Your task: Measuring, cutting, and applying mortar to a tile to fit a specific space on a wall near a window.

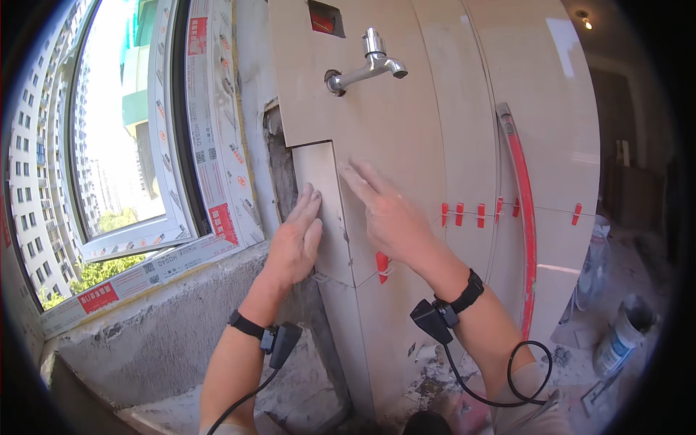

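Observation:
A narrow, light-coloured tile strip [320, 210] stands upright in the wall, below the notched corner of a large beige tile [304, 87]. My left hand [296, 239] lies along the strip's left side, fingers stretched out and close together against it. Just right of the strip, my right hand [388, 210] reaches up with extended fingers near the joint; its fingertips are slightly blurred, so firm contact is hard to judge. Neither hand holds anything. Close under my right hand, a red tile wedge [382, 268] sticks out of a joint.
A chrome tap [370, 69] juts from the wall above my hands. More red wedges [460, 214] line the joint to the right, where a long red level-like bar [523, 210] leans. An open window [123, 130] is at left; a bucket [623, 333] stands at lower right.

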The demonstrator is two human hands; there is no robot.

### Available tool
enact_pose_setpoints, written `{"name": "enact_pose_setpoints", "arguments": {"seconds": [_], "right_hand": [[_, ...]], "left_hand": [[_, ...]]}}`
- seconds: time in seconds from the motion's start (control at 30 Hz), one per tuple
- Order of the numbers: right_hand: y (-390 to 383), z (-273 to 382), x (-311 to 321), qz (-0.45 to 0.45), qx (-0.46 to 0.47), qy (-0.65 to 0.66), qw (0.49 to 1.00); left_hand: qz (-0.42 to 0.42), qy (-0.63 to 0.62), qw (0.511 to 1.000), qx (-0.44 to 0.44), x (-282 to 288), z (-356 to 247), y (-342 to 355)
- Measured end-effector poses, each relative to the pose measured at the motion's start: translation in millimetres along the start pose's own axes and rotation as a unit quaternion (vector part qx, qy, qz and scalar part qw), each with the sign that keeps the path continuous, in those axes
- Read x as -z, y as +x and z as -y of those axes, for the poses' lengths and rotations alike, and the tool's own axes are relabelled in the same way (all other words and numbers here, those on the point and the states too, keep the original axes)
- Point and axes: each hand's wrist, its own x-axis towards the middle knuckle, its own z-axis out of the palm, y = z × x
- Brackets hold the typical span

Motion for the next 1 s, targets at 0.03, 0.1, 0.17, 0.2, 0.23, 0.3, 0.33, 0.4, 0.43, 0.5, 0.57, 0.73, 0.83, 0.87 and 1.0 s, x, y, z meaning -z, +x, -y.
{"name": "enact_pose_setpoints", "arguments": {"seconds": [0.03, 0.1, 0.17, 0.2, 0.23, 0.3, 0.33, 0.4, 0.43, 0.5, 0.57, 0.73, 0.83, 0.87, 1.0], "right_hand": [[6.6, 6.8, 2.5, 0.004, 0.017, -0.057, 0.998], [-0.5, 4.8, -4.6, -0.034, 0.064, -0.106, 0.992], [-9.5, 2.9, -14.5, -0.075, 0.118, -0.152, 0.978], [-19.6, 4.6, -19.7, -0.071, 0.14, -0.189, 0.969], [-29.6, 6.8, -22.0, -0.065, 0.16, -0.228, 0.958], [-40.9, 9.5, -22.5, -0.043, 0.176, -0.228, 0.957], [-47.4, 9.8, -23.0, -0.025, 0.19, -0.224, 0.956], [-63.1, 5.5, -26.6, 0.002, 0.202, -0.209, 0.957], [-73.6, 3.5, -26.5, 0.024, 0.213, -0.191, 0.958], [-96.8, 4.5, -14.0, 0.094, 0.241, -0.154, 0.954], [-116.6, -5.2, -11.7, 0.158, 0.265, -0.111, 0.945], [-113.8, -7.7, -15.9, 0.11, -0.119, 0.111, 0.98], [-96.8, -2.9, -32.4, 0.029, -0.21, 0.161, 0.964], [-91.7, 0.3, -39.2, 0.031, -0.207, 0.162, 0.964], [-85.9, -0.2, -56.3, -0.009, -0.13, 0.024, 0.991]], "left_hand": [[0.009, 0.005, 1.0, -0.005, 2.1, -0.6, 1.1], [0.008, -0.001, 1.0, -0.002, -0.2, -3.4, 1.8], [0.0, -0.003, 1.0, 0.001, -1.6, -1.0, 1.6], [-0.003, -0.005, 1.0, -0.007, -2.1, 0.9, 0.6], [-0.003, -0.009, 1.0, -0.014, -3.4, 2.0, -0.9], [-0.008, -0.013, 1.0, -0.014, -1.5, 4.6, -2.2], [-0.009, -0.011, 1.0, -0.015, -1.2, 5.3, -2.6], [-0.005, -0.019, 1.0, -0.011, 0.2, 2.4, -1.2], [0.0, -0.021, 1.0, -0.009, 0.0, 1.1, -1.5], [-0.001, -0.013, 1.0, -0.015, 1.6, 3.1, -1.7], [0.003, -0.001, 1.0, -0.022, -0.5, 4.6, -0.5], [0.014, 0.062, 0.998, -0.013, 3.9, -2.5, -3.2], [0.109, 0.099, 0.988, 0.035, 13.2, -18.3, -13.0], [0.095, 0.127, 0.987, -0.01, 7.8, -10.1, -17.2], [0.072, 0.185, 0.979, -0.038, -5.1, -8.4, -19.0]]}}
